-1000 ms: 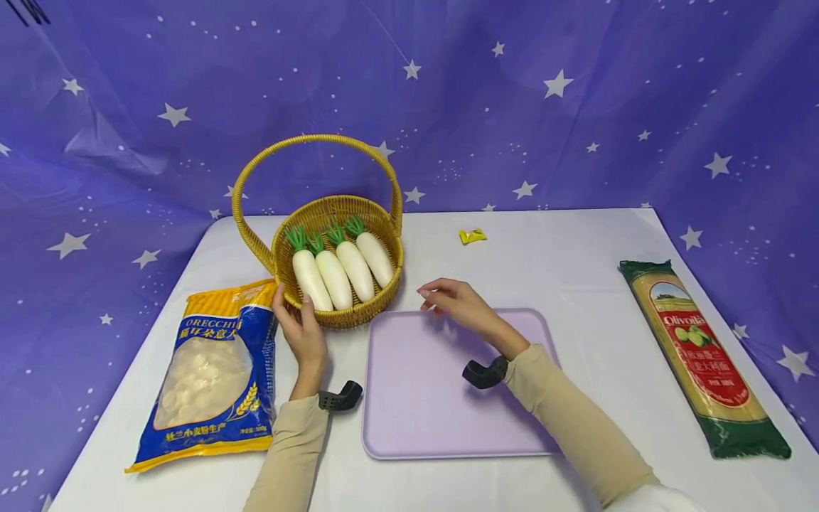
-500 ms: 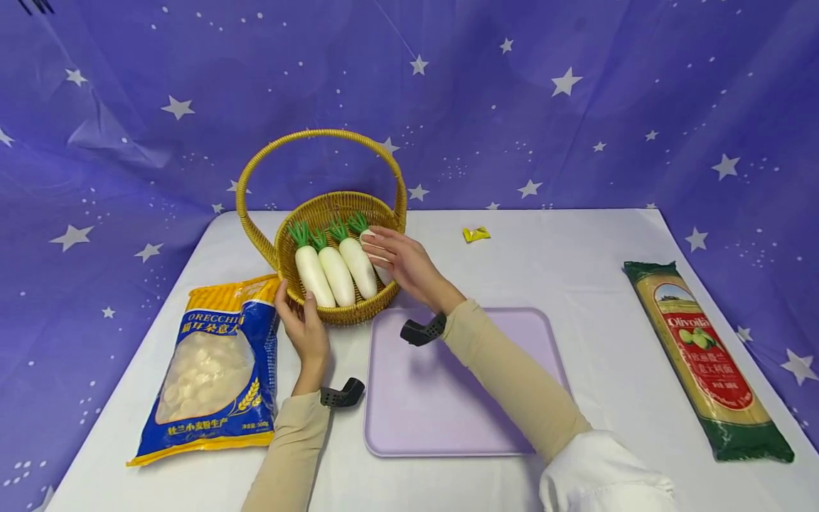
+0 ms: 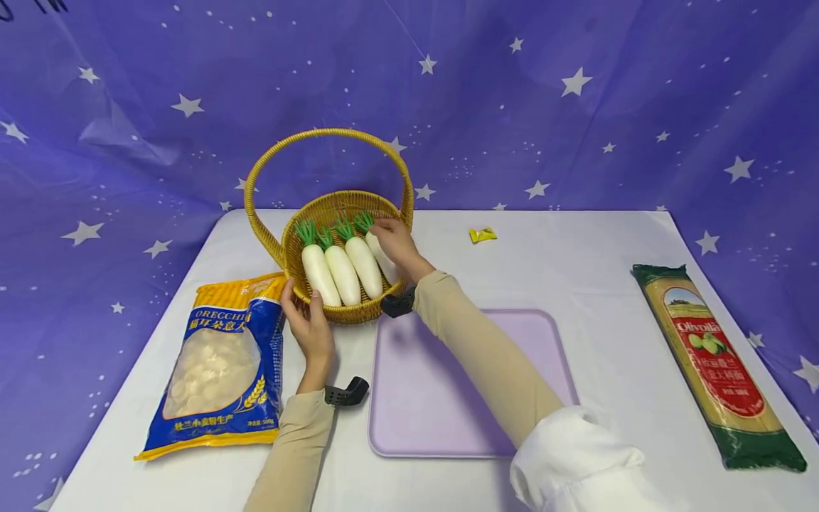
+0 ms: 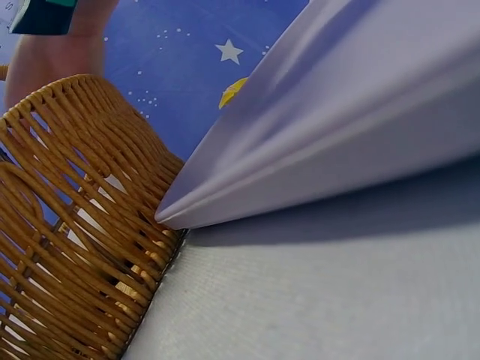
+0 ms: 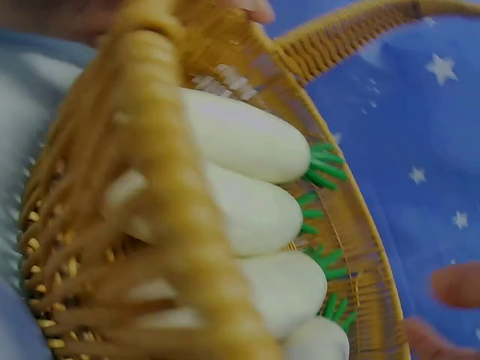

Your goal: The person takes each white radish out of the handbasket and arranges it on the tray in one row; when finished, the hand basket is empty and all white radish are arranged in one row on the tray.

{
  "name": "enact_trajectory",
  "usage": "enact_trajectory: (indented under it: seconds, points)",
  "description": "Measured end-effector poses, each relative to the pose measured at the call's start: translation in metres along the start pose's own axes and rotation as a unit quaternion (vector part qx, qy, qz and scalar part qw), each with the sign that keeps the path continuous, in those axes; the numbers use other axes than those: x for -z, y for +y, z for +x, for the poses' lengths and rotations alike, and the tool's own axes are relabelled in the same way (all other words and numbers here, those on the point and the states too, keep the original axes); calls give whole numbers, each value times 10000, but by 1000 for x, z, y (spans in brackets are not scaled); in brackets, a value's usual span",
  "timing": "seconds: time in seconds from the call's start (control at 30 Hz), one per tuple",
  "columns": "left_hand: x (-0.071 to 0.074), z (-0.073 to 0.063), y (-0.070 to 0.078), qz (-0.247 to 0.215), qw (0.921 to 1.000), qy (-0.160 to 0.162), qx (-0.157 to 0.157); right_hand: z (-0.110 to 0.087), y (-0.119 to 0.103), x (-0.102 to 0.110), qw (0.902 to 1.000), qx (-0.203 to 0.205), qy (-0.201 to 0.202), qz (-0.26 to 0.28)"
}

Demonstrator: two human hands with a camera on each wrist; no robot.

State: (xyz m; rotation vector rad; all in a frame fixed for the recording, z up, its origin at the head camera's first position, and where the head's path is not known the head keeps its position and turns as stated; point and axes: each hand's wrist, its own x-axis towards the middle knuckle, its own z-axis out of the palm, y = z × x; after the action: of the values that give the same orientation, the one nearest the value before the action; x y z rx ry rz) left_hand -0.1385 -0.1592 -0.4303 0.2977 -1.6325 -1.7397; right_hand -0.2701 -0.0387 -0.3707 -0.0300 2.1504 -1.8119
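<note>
A wicker basket [image 3: 358, 313] with a tall handle holds several white radishes [image 3: 342, 275] with green tops, lying side by side. My left hand [image 3: 311, 339] grips the basket's front left rim, thumb on the rim and fingers along the outer wall. My right hand [image 3: 398, 245] reaches over the basket's right side, at the leafy end of the rightmost radish [image 3: 382, 257], partly covering it. In the right wrist view, two fingertips [image 5: 456, 285] stand apart near the green leaves, with nothing seen between them.
A lilac tray [image 3: 441, 427] lies in front of the basket, beneath my right forearm. An orecchiette bag [image 3: 214, 370] lies left, a spaghetti pack [image 3: 719, 363] far right. A small yellow wrapped candy [image 3: 483, 235] lies near the table's back edge.
My right hand has moved from above the tray, leftward and away from me, to the rightmost radish in the basket. My left hand has stayed on the basket rim.
</note>
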Motion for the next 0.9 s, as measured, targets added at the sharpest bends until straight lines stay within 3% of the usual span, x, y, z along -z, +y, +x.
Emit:
enact_trajectory:
  seconds: [0.1,0.23,0.6,0.9]
  points:
    - [-1,-1,0,54,10000,-24,37,-3,0,-2,9935,-282,-28,-1102]
    - [-1,-3,-2,185,9998,-82,53,2,1,-2,9842,-628,-201,-1641]
    - [5,5,-30,105,9999,-112,22,3,-1,1,9747,-764,-722,-1971]
    - [8,8,-27,203,9997,-124,-57,3,-6,9,9787,-831,-1311,-1342]
